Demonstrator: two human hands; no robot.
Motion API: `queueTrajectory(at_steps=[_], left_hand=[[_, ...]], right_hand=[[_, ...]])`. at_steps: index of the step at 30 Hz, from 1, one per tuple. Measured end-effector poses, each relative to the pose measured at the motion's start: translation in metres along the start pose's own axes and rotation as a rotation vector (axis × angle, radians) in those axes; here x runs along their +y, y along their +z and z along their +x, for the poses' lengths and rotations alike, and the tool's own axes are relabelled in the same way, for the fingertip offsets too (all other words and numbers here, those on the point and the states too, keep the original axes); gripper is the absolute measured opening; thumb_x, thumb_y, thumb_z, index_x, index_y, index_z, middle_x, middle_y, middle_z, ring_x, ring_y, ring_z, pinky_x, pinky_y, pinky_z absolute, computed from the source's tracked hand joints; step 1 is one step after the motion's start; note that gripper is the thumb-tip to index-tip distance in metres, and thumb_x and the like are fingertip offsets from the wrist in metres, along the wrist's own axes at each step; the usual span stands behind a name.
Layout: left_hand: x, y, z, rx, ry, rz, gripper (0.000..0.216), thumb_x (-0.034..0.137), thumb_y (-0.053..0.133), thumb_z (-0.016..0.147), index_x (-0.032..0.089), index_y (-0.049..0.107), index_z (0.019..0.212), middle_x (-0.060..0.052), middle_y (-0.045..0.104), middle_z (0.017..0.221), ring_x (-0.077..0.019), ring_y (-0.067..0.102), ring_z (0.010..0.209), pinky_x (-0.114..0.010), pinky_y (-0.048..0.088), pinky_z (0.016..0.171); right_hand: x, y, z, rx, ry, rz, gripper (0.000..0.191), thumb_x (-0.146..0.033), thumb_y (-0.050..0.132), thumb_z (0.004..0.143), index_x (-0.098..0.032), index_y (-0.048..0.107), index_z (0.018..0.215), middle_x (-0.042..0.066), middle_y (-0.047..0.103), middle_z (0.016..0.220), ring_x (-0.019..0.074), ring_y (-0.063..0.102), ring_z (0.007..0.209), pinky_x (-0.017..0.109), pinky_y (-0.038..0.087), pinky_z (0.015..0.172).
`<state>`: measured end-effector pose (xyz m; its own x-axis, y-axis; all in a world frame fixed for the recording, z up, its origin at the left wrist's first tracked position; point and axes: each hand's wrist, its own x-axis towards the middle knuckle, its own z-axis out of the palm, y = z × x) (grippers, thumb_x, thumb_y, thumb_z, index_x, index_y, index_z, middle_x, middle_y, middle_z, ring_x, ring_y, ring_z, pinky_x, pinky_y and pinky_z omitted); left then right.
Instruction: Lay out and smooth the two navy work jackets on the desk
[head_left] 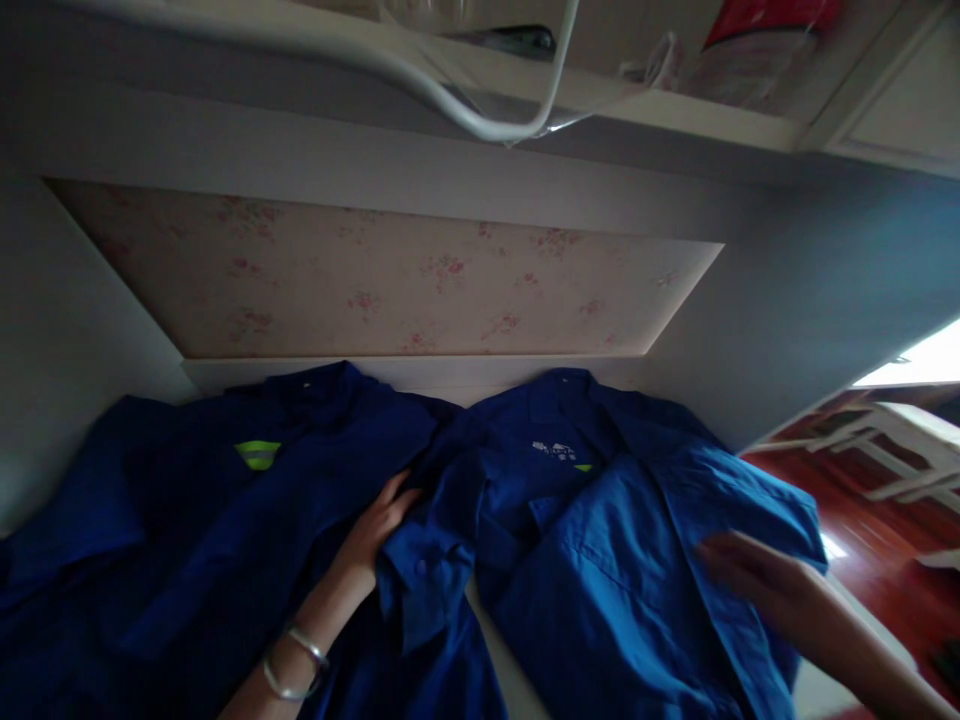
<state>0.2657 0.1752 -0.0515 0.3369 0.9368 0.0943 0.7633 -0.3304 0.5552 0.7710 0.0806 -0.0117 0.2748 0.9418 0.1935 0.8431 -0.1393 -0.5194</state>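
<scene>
Head view, surface: two blue work jackets lie side by side on a white surface (517,690) below a floral wall panel (390,285).
Left jacket: the left blue jacket (187,530) lies spread under the left part of the floral panel, collar toward the panel, with a yellow-green reflective strip (257,454) showing near the chest. It looks laid out but rumpled, not yet folded.
Right jacket: the right blue jacket (600,560) lies under the right part of the panel, with a white logo (551,451) near its collar. One front panel is turned over and the sleeve (424,570) lies bunched toward the left jacket, so the folding seems only begun.
Left hand: the left hand (375,530) rests between the two jackets, fingers open and flat on the cloth beside that sleeve, gripping nothing. Bangles (294,663) are on the wrist.
Right hand: the right hand (750,575) is on the right edge of the right jacket; it is blurred, fingers apparently stretched out, but I cannot tell for sure.
Above the panel: a white hanger (495,110) hangs from a shelf (675,105).
</scene>
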Motion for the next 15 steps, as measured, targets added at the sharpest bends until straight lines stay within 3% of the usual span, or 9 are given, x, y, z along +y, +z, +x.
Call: queueTrajectory(at_steps=[1, 3, 5, 6, 8, 10, 13, 15], left_hand=[[0.013, -0.005, -0.008, 0.044, -0.013, -0.003, 0.038, 0.021, 0.042, 0.093, 0.021, 0.061, 0.125, -0.011, 0.049, 0.147, -0.0214, 0.056, 0.128, -0.038, 0.047, 0.109], [0.046, -0.009, -0.025, 0.189, -0.005, 0.002, 0.034, 0.021, 0.039, 0.095, 0.022, 0.062, 0.121, -0.010, 0.056, 0.138, -0.0204, 0.058, 0.124, -0.039, 0.049, 0.107], [0.085, -0.003, -0.041, 0.320, 0.089, -0.001, 0.029, 0.019, 0.042, 0.095, 0.026, 0.064, 0.115, -0.006, 0.064, 0.126, -0.0179, 0.061, 0.118, -0.035, 0.052, 0.103], [0.104, 0.005, -0.048, 0.338, 0.163, -0.012, 0.028, 0.018, 0.045, 0.094, 0.027, 0.063, 0.114, -0.005, 0.066, 0.121, -0.0163, 0.063, 0.115, -0.032, 0.054, 0.100], [0.132, 0.028, -0.056, 0.277, 0.285, -0.031, 0.029, 0.018, 0.052, 0.091, 0.025, 0.062, 0.117, -0.005, 0.068, 0.118, -0.0156, 0.065, 0.111, -0.027, 0.056, 0.095], [0.145, 0.057, -0.057, 0.149, 0.312, -0.029, 0.042, 0.025, 0.061, 0.086, 0.018, 0.059, 0.127, -0.009, 0.067, 0.126, -0.0203, 0.064, 0.116, -0.029, 0.057, 0.096], [0.144, 0.093, -0.051, -0.072, 0.216, -0.045, 0.075, 0.047, 0.067, 0.082, 0.013, 0.045, 0.144, -0.013, 0.054, 0.145, -0.0307, 0.054, 0.129, -0.043, 0.052, 0.105], [0.139, 0.105, -0.046, -0.163, 0.136, -0.070, 0.076, 0.053, 0.063, 0.085, 0.022, 0.038, 0.150, -0.009, 0.050, 0.150, -0.0330, 0.048, 0.133, -0.053, 0.046, 0.109]], right_hand=[[-0.007, 0.005, 0.020, -0.064, -0.014, 0.003, 0.042, -0.067, 0.054, 0.079, -0.033, 0.071, 0.096, 0.010, 0.072, 0.101, 0.0319, 0.069, 0.093, 0.044, 0.059, 0.080], [-0.019, 0.021, 0.062, 0.011, -0.030, -0.134, 0.058, -0.067, 0.046, 0.082, -0.027, 0.062, 0.121, 0.014, 0.058, 0.136, 0.0352, 0.055, 0.124, 0.053, 0.047, 0.104], [-0.024, 0.040, 0.097, 0.098, 0.004, -0.386, 0.072, -0.067, 0.041, 0.084, -0.022, 0.047, 0.141, 0.017, 0.035, 0.155, 0.0394, 0.034, 0.141, 0.068, 0.027, 0.112], [-0.023, 0.049, 0.109, 0.060, 0.061, -0.480, 0.076, -0.065, 0.041, 0.086, -0.021, 0.039, 0.147, 0.018, 0.032, 0.157, 0.0406, 0.031, 0.143, 0.073, 0.020, 0.111], [-0.014, 0.062, 0.123, -0.092, 0.213, -0.543, 0.077, -0.058, 0.042, 0.088, -0.019, 0.031, 0.153, 0.020, 0.045, 0.149, 0.0423, 0.041, 0.136, 0.078, 0.018, 0.107], [0.001, 0.064, 0.124, -0.200, 0.308, -0.518, 0.072, -0.050, 0.042, 0.088, -0.016, 0.036, 0.151, 0.019, 0.057, 0.137, 0.0418, 0.053, 0.125, 0.073, 0.029, 0.105], [0.027, 0.042, 0.107, -0.139, 0.254, -0.424, 0.062, -0.044, 0.039, 0.086, -0.018, 0.054, 0.140, 0.016, 0.062, 0.130, 0.0391, 0.059, 0.118, 0.057, 0.046, 0.097], [0.043, 0.014, 0.082, -0.064, 0.187, -0.231, 0.051, -0.047, 0.042, 0.084, -0.024, 0.071, 0.119, 0.015, 0.068, 0.117, 0.0359, 0.064, 0.108, 0.048, 0.052, 0.090]])
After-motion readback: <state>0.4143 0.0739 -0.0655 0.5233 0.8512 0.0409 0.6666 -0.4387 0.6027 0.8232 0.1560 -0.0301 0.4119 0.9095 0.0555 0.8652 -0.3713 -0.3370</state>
